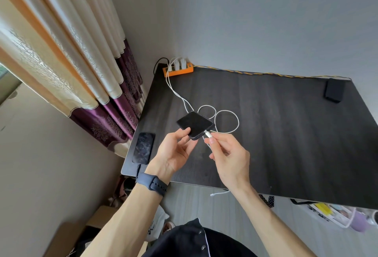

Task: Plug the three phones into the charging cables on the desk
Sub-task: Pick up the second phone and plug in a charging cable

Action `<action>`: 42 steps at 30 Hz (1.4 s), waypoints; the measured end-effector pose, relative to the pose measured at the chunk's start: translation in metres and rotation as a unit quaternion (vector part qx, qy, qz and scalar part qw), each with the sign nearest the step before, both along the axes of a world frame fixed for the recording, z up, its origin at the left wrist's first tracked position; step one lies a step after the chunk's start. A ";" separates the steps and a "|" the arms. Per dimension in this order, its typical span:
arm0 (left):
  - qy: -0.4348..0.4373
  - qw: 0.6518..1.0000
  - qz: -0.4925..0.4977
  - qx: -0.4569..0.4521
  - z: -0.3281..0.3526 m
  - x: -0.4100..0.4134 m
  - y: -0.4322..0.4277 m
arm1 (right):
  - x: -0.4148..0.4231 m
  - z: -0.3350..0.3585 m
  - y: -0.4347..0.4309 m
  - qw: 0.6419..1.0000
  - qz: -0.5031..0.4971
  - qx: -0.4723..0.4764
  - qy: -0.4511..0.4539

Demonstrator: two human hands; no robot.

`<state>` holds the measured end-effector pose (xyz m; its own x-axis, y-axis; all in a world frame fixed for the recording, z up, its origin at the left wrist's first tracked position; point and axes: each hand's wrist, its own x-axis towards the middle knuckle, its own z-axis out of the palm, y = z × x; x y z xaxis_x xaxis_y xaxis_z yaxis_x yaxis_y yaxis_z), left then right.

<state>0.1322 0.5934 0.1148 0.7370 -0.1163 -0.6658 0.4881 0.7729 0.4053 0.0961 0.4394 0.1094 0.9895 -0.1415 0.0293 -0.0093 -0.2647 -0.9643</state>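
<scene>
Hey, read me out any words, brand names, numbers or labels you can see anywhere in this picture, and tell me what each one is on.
No readable text anywhere.
Held phone: screen dark, nothing on it.
Phone at the desk's left edge: dark, smudged screen, no text.
Phone at the far right: plain dark surface, no marking visible.
Orange power strip and its white chargers: any print too small to read.
White bag on the floor: a dark printed mark, partly hidden and unreadable.

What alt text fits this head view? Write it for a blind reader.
Left hand holds a dark phone above a dark desk while the right hand brings a white cable plug to its port; two more phones lie on the desk.
</scene>
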 end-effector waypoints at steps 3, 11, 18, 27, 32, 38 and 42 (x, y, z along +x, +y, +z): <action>0.020 1.000 0.020 -0.013 -0.004 -0.001 -0.003 | -0.004 -0.002 0.000 0.998 -0.003 -0.048 -0.030; -0.012 1.000 0.029 0.004 -0.006 -0.005 -0.007 | -0.006 -0.012 0.000 0.985 -0.003 -0.137 -0.106; -0.018 0.999 0.029 0.037 -0.010 -0.005 -0.006 | -0.005 -0.015 -0.004 0.984 -0.003 -0.161 -0.079; -0.119 0.985 -0.021 0.126 -0.008 -0.005 -0.008 | -0.008 -0.011 -0.004 0.985 -0.006 -0.172 -0.020; -0.131 0.982 -0.022 0.133 -0.011 -0.003 -0.010 | -0.004 -0.010 -0.009 0.995 0.000 -0.069 0.077; -0.143 0.971 -0.046 0.186 -0.027 0.003 -0.010 | 0.002 -0.009 -0.016 0.985 0.031 -0.042 0.165; -0.140 0.964 -0.055 0.221 -0.018 -0.001 -0.016 | -0.002 -0.016 -0.017 0.988 0.018 -0.074 0.133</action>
